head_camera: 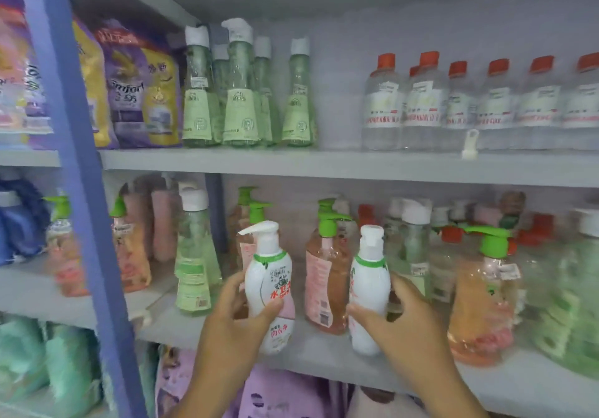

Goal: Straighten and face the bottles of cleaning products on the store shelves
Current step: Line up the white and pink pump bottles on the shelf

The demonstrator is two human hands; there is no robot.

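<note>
Two white pump bottles stand at the front of the middle shelf [324, 357]: my left hand [238, 323] grips the left white bottle [270, 288], my right hand [397, 320] grips the right white bottle [369, 288]. Between them, slightly further back, an orange bottle [325, 279] stands. On the shelf above, green bottles [240, 93] line up.

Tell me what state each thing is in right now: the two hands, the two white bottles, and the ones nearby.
Left hand: grip closed round the left white pump bottle.
Right hand: grip closed round the right white pump bottle.
Left white pump bottle: upright, label facing out.
Right white pump bottle: upright, turned, label facing sideways.
Pink pump bottle between them: standing, untouched.
Red-capped clear bottles, upper shelf: upright, in a row.
</note>
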